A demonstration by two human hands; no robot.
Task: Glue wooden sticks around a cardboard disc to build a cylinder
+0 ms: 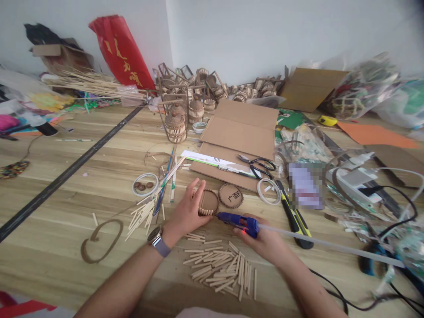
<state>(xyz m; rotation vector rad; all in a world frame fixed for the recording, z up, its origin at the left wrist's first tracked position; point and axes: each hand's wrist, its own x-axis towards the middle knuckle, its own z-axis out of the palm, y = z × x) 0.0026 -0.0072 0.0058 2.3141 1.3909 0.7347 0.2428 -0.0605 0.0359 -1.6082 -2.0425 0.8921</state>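
My left hand [188, 211], with a watch on its wrist, grips the left and near side of a round cardboard piece [210, 201] edged with short wooden sticks. In my right hand [263, 236] is a blue hot glue gun [239, 222], a long clear glue stick [314, 242] trailing from its back. The gun's nozzle points at the near rim of the round piece; whether it touches I cannot tell. Just beyond lies a second cardboard disc [231, 195] with dark writing and a twisted edge. Nearest me is a loose pile of short wooden sticks [221, 267].
Scissors [260, 166], a tape ring [268, 191], a utility knife [296, 216] and cardboard sheets [240, 128] lie beyond my hands. Left are long sticks [142, 216] and a brown strip loop [102, 240]. Small wooden baskets [175, 126] stand farther back. Black cables [331, 289] run at right.
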